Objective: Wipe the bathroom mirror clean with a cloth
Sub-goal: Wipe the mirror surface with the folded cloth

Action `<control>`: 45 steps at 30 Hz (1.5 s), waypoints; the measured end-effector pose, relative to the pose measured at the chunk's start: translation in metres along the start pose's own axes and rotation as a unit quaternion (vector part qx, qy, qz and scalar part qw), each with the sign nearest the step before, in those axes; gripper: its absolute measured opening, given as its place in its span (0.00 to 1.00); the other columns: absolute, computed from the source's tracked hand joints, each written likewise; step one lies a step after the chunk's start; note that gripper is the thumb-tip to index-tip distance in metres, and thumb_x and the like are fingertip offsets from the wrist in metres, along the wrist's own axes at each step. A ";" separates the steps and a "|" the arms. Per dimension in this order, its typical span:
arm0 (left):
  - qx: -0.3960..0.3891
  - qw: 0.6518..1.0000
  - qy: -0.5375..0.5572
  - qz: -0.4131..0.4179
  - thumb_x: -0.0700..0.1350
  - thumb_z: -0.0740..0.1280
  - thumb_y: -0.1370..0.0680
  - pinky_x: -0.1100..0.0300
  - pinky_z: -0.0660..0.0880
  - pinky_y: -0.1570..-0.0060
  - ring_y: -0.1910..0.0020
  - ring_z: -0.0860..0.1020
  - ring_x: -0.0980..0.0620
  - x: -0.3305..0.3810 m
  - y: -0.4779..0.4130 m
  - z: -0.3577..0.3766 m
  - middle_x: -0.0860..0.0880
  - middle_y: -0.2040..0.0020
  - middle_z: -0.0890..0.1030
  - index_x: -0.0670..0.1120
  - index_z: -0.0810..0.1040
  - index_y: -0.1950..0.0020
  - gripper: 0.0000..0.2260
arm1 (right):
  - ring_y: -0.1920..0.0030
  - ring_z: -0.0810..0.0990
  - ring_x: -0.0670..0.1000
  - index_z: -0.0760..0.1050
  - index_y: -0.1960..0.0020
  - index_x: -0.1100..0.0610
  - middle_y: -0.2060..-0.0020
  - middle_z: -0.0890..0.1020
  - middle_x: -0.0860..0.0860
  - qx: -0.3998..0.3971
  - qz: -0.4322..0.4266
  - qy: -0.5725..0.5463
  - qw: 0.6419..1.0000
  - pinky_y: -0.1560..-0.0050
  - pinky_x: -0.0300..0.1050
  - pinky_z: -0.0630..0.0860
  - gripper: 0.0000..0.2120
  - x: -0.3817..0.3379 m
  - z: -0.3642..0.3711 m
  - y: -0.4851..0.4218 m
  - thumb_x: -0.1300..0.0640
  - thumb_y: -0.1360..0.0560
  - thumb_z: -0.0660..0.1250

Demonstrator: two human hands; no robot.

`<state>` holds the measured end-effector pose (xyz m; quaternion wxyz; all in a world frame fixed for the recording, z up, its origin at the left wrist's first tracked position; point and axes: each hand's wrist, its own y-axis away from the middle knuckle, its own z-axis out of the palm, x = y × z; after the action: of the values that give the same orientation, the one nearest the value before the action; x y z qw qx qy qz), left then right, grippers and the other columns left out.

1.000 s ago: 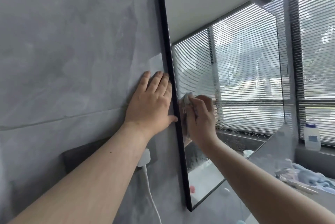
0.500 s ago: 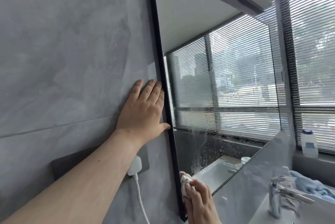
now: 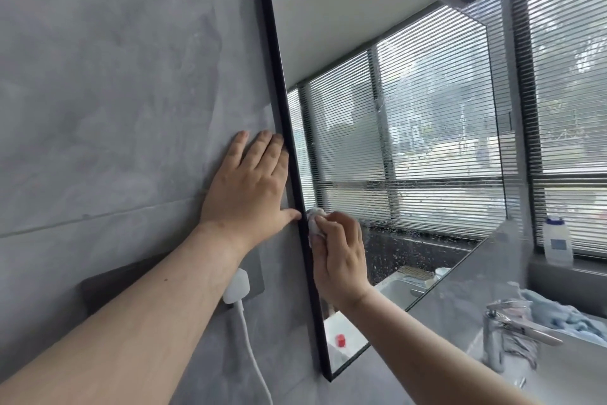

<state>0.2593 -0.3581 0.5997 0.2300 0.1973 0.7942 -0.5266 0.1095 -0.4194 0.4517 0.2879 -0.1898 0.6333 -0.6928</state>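
Gripping the soft, bunched cloth (image 3: 316,219) in your right hand (image 3: 341,260), you pressed it to the left edge of the fragile mirror (image 3: 394,142); your left hand (image 3: 249,188) lay flat on the wall (image 3: 115,92).

Soft daylight comes in through the big window with thin grey blinds (image 3: 571,102) on my right — it looks almost washed white. The tall black-framed glass mirror (image 3: 394,129) throws that light back, hazy with smears and tiny drops. The smooth grey stone wall (image 3: 108,83) is evenly lit, with only a faint shadow by my left hand (image 3: 249,188). Straight lines bend near the edges — things low down and close look a little soft.
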 end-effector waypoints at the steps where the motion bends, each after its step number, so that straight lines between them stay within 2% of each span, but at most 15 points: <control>1: 0.000 1.000 -0.002 0.000 0.71 0.64 0.32 0.42 0.50 0.23 0.23 0.61 0.42 0.000 0.000 0.000 0.40 0.24 0.67 0.38 0.66 0.25 0.46 | 0.48 0.73 0.56 0.70 0.42 0.57 0.46 0.76 0.58 0.004 0.007 -0.001 1.000 0.42 0.47 0.70 0.08 -0.002 0.002 -0.004 0.56 0.20 0.59; 6: -0.008 1.000 -0.010 -0.005 0.72 0.62 0.31 0.42 0.48 0.23 0.22 0.59 0.43 0.001 0.000 -0.001 0.41 0.23 0.64 0.39 0.64 0.24 0.47 | 0.45 0.73 0.57 0.71 0.40 0.58 0.42 0.73 0.55 -0.006 -0.005 -0.005 1.000 0.40 0.48 0.70 0.10 -0.003 -0.004 0.016 0.55 0.17 0.56; 9: -0.011 1.000 -0.011 -0.001 0.73 0.62 0.31 0.42 0.48 0.23 0.22 0.58 0.43 0.001 0.000 -0.003 0.41 0.22 0.64 0.40 0.64 0.24 0.47 | 0.46 0.73 0.56 0.70 0.38 0.58 0.41 0.71 0.54 -0.030 -0.020 -0.003 0.999 0.42 0.49 0.73 0.11 -0.002 -0.010 0.043 0.57 0.19 0.58; 12: -0.005 1.000 -0.008 -0.001 0.72 0.63 0.31 0.42 0.49 0.23 0.22 0.59 0.43 0.001 0.000 -0.002 0.41 0.23 0.65 0.39 0.65 0.24 0.47 | 0.46 0.74 0.55 0.71 0.38 0.57 0.42 0.71 0.53 -0.037 -0.032 -0.019 0.999 0.44 0.49 0.74 0.11 0.002 -0.013 0.050 0.55 0.17 0.57; 16: -0.003 1.000 -0.003 -0.001 0.71 0.64 0.31 0.42 0.50 0.23 0.23 0.60 0.43 0.001 0.000 -0.002 0.41 0.24 0.66 0.39 0.66 0.25 0.46 | 0.48 0.78 0.56 0.74 0.40 0.57 0.44 0.76 0.53 -0.034 -0.027 -0.054 0.998 0.46 0.47 0.77 0.10 0.003 -0.012 0.010 0.59 0.21 0.64; 19: -0.004 1.000 0.002 -0.005 0.71 0.65 0.31 0.42 0.49 0.23 0.23 0.60 0.43 0.000 0.000 -0.001 0.41 0.24 0.66 0.39 0.66 0.25 0.46 | 0.48 0.80 0.52 0.80 0.43 0.59 0.46 0.80 0.51 -0.019 0.039 -0.069 0.997 0.46 0.42 0.76 0.12 -0.004 -0.011 -0.036 0.58 0.25 0.67; 22: -0.006 1.000 0.008 -0.005 0.71 0.67 0.33 0.43 0.50 0.23 0.24 0.62 0.42 0.000 0.000 0.000 0.41 0.25 0.67 0.39 0.67 0.26 0.47 | 0.50 0.78 0.42 0.82 0.45 0.58 0.48 0.82 0.46 0.006 0.117 -0.077 0.990 0.46 0.36 0.74 0.11 -0.010 -0.010 -0.083 0.60 0.28 0.73; 25: -0.005 1.000 0.011 -0.004 0.70 0.68 0.33 0.42 0.51 0.23 0.24 0.63 0.42 0.000 0.000 -0.001 0.41 0.25 0.69 0.39 0.69 0.26 0.46 | 0.50 0.76 0.36 0.84 0.46 0.56 0.50 0.80 0.40 0.033 0.130 -0.068 0.989 0.47 0.24 0.70 0.11 -0.012 -0.011 -0.101 0.58 0.27 0.76; 28: -0.012 1.000 0.009 -0.002 0.71 0.66 0.32 0.42 0.50 0.23 0.23 0.61 0.43 0.001 0.001 -0.003 0.41 0.24 0.67 0.39 0.67 0.25 0.46 | 0.44 0.79 0.36 0.83 0.41 0.54 0.44 0.81 0.40 0.043 0.140 -0.098 0.984 0.42 0.32 0.74 0.12 -0.016 -0.015 -0.083 0.53 0.22 0.68; 31: -0.022 1.000 0.012 -0.009 0.71 0.65 0.31 0.43 0.48 0.23 0.22 0.58 0.43 0.001 0.000 -0.005 0.41 0.22 0.63 0.40 0.63 0.23 0.47 | 0.38 0.76 0.35 0.83 0.41 0.51 0.39 0.80 0.40 0.034 0.216 -0.170 0.961 0.36 0.35 0.72 0.10 -0.027 -0.014 -0.064 0.56 0.21 0.68; 35: -0.044 0.999 0.023 -0.021 0.73 0.61 0.29 0.45 0.42 0.22 0.20 0.46 0.43 0.002 -0.002 -0.007 0.41 0.19 0.49 0.40 0.49 0.20 0.52 | 0.44 0.77 0.38 0.85 0.52 0.52 0.46 0.80 0.38 0.074 0.282 -0.190 0.938 0.42 0.38 0.76 0.05 -0.037 -0.004 -0.075 0.59 0.27 0.75; 37: -0.042 0.999 0.016 -0.014 0.74 0.61 0.29 0.46 0.41 0.22 0.20 0.47 0.43 -0.001 -0.005 -0.010 0.41 0.19 0.49 0.40 0.48 0.20 0.52 | 0.45 0.77 0.38 0.83 0.52 0.51 0.48 0.79 0.38 0.081 0.283 -0.182 0.938 0.42 0.41 0.76 0.07 -0.036 -0.002 -0.087 0.60 0.27 0.75; 39: -0.026 1.000 0.002 -0.008 0.73 0.63 0.30 0.46 0.43 0.22 0.21 0.50 0.43 -0.011 -0.012 -0.017 0.41 0.19 0.53 0.41 0.52 0.20 0.51 | 0.45 0.77 0.39 0.82 0.45 0.51 0.47 0.80 0.40 0.069 0.266 -0.168 0.947 0.41 0.40 0.75 0.11 -0.035 -0.001 -0.097 0.61 0.27 0.73; 41: -0.033 0.999 -0.025 -0.010 0.74 0.61 0.31 0.44 0.41 0.23 0.20 0.47 0.43 -0.029 -0.028 -0.025 0.41 0.19 0.49 0.41 0.49 0.20 0.53 | 0.44 0.78 0.41 0.82 0.42 0.53 0.46 0.80 0.40 0.061 0.234 -0.155 0.958 0.41 0.40 0.76 0.14 -0.032 0.001 -0.107 0.62 0.26 0.72; 45: -0.054 0.996 -0.066 -0.014 0.80 0.57 0.37 0.44 0.40 0.23 0.20 0.41 0.45 -0.059 -0.067 -0.037 0.42 0.19 0.43 0.40 0.42 0.20 0.61 | 0.48 0.75 0.34 0.83 0.42 0.55 0.49 0.77 0.38 0.047 0.177 -0.170 0.968 0.46 0.28 0.70 0.14 -0.031 0.010 -0.150 0.64 0.26 0.71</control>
<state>0.2649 -0.3524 0.6960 0.2846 0.1383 0.8075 -0.4978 0.1157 -0.4029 0.6037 0.5180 -0.1756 0.5658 -0.6170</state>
